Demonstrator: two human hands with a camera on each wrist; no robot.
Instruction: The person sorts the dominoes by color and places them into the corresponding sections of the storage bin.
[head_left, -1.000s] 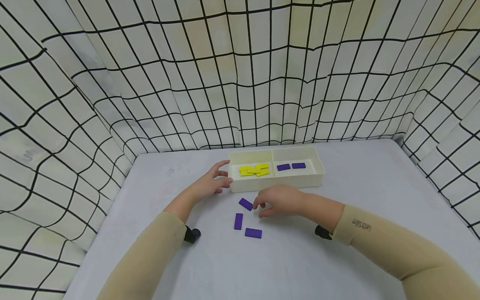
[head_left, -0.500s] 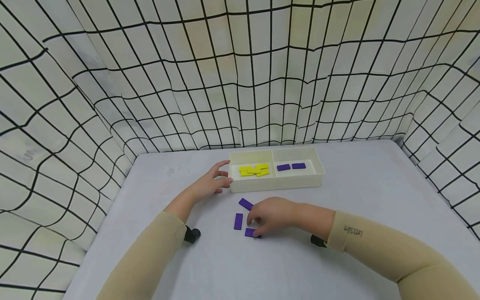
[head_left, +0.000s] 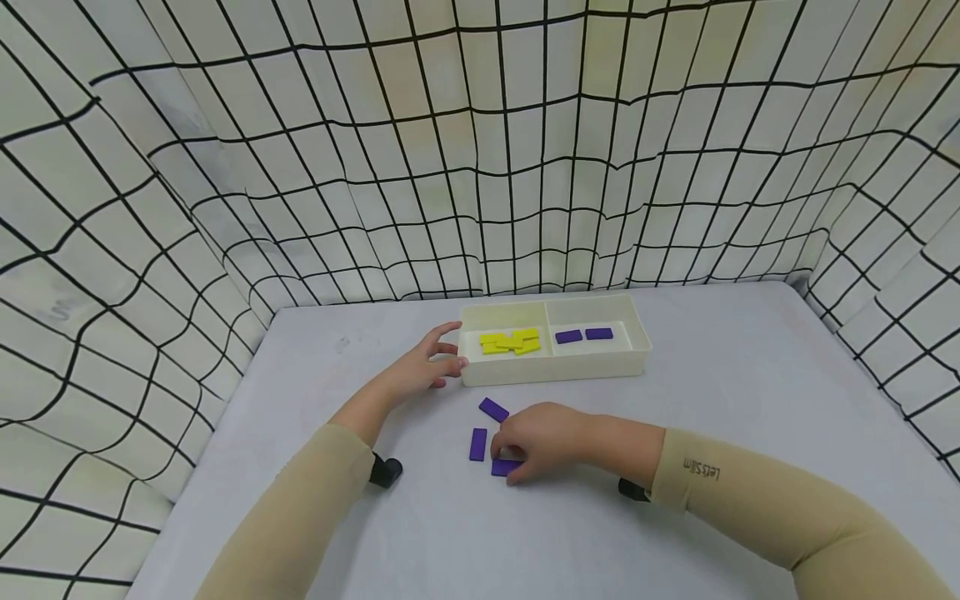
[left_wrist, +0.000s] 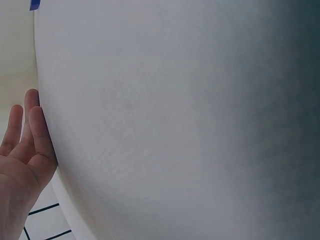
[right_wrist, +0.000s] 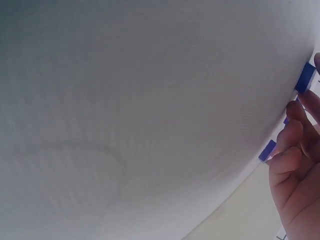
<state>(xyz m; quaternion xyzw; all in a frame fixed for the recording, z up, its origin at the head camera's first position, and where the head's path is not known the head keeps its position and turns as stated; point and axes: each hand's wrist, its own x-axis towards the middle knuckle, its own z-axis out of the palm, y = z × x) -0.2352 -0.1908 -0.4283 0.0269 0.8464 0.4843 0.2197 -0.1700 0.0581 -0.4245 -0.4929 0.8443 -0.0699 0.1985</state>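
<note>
A white two-compartment box (head_left: 555,368) stands near the back of the table. Several yellow blocks (head_left: 510,342) lie in its left compartment and two purple blocks (head_left: 598,333) in its right one. My left hand (head_left: 412,371) rests against the box's left end, fingers fairly straight in the left wrist view. In front of the box, my right hand (head_left: 547,440) has thumb and fingertips at the two sides of a flat purple block (head_left: 504,468), pinching it on the table. Its right end is hidden under the hand. Beside that lie an upright-pointing purple block (head_left: 478,444) and a slanted purple block (head_left: 493,409).
A white cloth covers the table (head_left: 360,533). Behind it and at both sides hangs a white sheet with black netting (head_left: 517,175). Black wrist cameras (head_left: 386,472) are strapped under both sleeves.
My right hand has moved down and toward me, from beside the slanted purple block to the nearest purple block, where thumb and fingers have closed in. The left hand stays at the box.
</note>
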